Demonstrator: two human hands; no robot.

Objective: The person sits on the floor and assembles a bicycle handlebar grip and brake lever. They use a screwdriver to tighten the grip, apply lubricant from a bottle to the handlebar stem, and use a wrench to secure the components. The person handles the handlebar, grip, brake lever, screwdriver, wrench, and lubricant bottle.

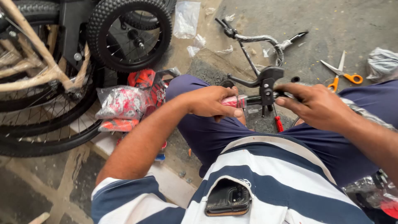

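Closest to my view: a dark phone [228, 198] sits in the chest pocket of the blue/white striped shirt [286, 182], screen side in, camera lens up. Below that in frame, dark blue trousers [215, 132] w/ knees apart.

My left hand [211, 101] is curled round a red/white handlebar grip [233, 101], fingers pressed together around it, thumb on the near side. My right hand [317, 105] is just across from it, fingers pinched on the black bar end where it meets the black brake lever clamp [266, 85]; can't tell exactly what the fingertips squeeze, they cover it. The clamp sits between both hands, lever arm pointing toward the left hand and slightly up.

Just under the clamp, near the right hand's thumb side: a red-handled screwdriver [278, 123] on the floor, partly hidden by the knee. Beyond the clamp, away from me: a second brake lever w/ coiled cable [265, 41] on the concrete. Beyond the right hand, well apart: orange-handled scissors [343, 74], blades spread. Far side of the right wrist: a crumpled plastic bag [382, 62].

Outboard of the left hand: red/white parts in clear plastic bags [124, 103], touching a small knobby black wheel [129, 35]. Further out, bigger spoked wheels [45, 120] and paper-wrapped frame tubes [37, 58].
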